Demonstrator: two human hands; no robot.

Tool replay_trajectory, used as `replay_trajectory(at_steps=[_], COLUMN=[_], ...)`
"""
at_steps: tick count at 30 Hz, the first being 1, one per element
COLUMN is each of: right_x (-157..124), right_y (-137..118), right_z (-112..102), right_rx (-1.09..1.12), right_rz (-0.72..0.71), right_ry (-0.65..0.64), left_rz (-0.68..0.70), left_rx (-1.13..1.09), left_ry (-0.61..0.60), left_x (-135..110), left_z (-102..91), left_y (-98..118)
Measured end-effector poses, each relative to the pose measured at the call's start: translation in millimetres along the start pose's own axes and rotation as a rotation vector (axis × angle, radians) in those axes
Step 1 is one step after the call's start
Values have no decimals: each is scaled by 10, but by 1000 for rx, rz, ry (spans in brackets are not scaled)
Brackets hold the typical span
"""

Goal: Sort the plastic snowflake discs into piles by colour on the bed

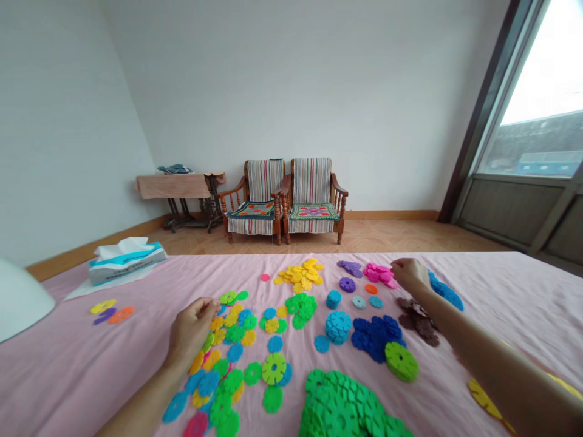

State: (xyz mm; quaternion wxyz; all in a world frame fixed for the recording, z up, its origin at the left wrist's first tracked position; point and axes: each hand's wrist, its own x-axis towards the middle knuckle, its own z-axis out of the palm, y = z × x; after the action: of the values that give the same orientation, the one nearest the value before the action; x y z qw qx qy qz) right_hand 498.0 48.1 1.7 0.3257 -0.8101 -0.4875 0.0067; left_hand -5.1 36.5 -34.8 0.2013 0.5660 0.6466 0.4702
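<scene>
My left hand [195, 325] is closed in a pinch at the left side of a mixed spread of notched plastic discs [235, 333] in green, blue and yellow. Its fingertips are beside a lime green disc [228, 297]; whether they hold anything is too small to tell. Reaching farther out, my right hand [411, 274] is closed at the right edge of a pink disc pile [380, 274]. What its fingers hold, if anything, is hidden. Blue discs [445, 291] lie just right of that hand, and brown discs [419, 321] lie below the wrist.
A pink cloth [150, 340] covers the table. Yellow [301, 274], dark blue [377, 337] and green [346, 406] disc piles lie about, with a light blue stack [338, 328]. A tissue pack [127, 261] is at left. Two wooden chairs [314, 209] stand beyond.
</scene>
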Motion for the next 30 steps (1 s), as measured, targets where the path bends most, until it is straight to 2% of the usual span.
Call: replay_trajectory(at_steps=[3, 7, 11, 14, 18, 22, 27, 30], right_x=[-281, -910, -1508, -1769, -1899, -1931, -1970, -1972], right_y=[-81, -185, -132, -3, 117, 99, 102, 153], right_z=[-156, -352, -466, -464, -405, -393, -406, -381], right_rx=[-7, 47, 129, 180, 231, 255, 231, 223], right_rz=[-68, -222, -486, -535, -522, -541, -572, -569], right_ry=[-31, -60, -53, -19, -13, -22, -15, -39], left_rz=[16, 109, 271, 389, 443, 520, 663, 642], left_rx=[64, 170, 233, 410, 730, 776, 641, 534], left_ry=[4, -8, -198, -318, -392, -468, -626, -730], left_x=[-11, -76, -279, -562, -1039, -1408, -1551, -1510], left_z=[-3, -14, -79, -210, -416, -478, -363, -317], left_y=[28, 211, 455, 506, 392, 388, 625, 720])
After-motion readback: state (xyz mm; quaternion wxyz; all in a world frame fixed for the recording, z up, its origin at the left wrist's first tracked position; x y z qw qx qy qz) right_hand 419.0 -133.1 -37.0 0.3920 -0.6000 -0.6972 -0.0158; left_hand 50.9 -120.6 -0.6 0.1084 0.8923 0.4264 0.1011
